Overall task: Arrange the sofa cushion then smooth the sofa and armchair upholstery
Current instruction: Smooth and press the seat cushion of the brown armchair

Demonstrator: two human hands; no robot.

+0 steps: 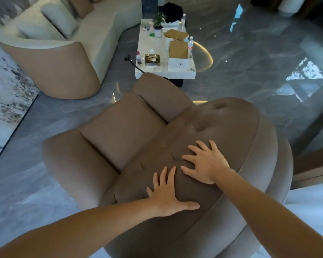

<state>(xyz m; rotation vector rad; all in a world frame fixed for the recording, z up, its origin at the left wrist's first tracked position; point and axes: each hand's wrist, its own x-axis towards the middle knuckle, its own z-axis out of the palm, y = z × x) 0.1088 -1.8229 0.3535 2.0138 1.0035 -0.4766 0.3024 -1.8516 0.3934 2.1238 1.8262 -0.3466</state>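
Observation:
A brown armchair (123, 127) stands right below me, seen from behind its rounded backrest. My left hand (168, 194) lies flat on the inner face of the backrest, fingers spread. Just up and to the right of it, my right hand (205, 162) presses flat on the same padded face, fingers apart. Neither hand holds anything. At the far upper left stands the cream sofa (104, 34) with a brown end panel; pale cushions (60, 21) and a brown cushion (80, 4) lean against its back.
A white marble coffee table (151, 47) stands beyond the armchair, carrying a potted plant (158, 25), bottles, a brown paper bag (177, 49), a white box and an ashtray. Glossy grey floor (250, 71) spreads to the right. A pale patterned rug (6, 94) lies at left.

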